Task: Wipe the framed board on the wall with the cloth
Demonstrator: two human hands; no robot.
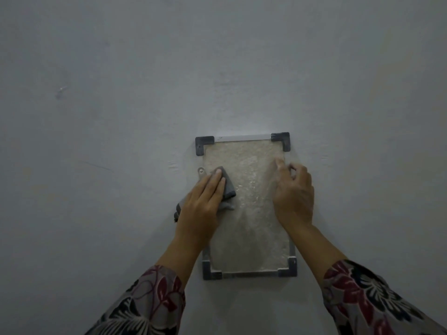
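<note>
A small framed board hangs on the wall, with a pale mottled face, a thin metal rim and dark corner pieces. My left hand lies flat over a grey cloth and presses it against the board's upper left part, beside a small metal tab. Part of the cloth sticks out past my fingers and below my wrist. My right hand rests on the board's right edge with fingers loosely curled and the fingertips touching it; that hand looks slightly blurred.
The bare grey-white wall surrounds the board on all sides, with faint scuffs at left. Both forearms, in floral-patterned sleeves, rise from the bottom of the view.
</note>
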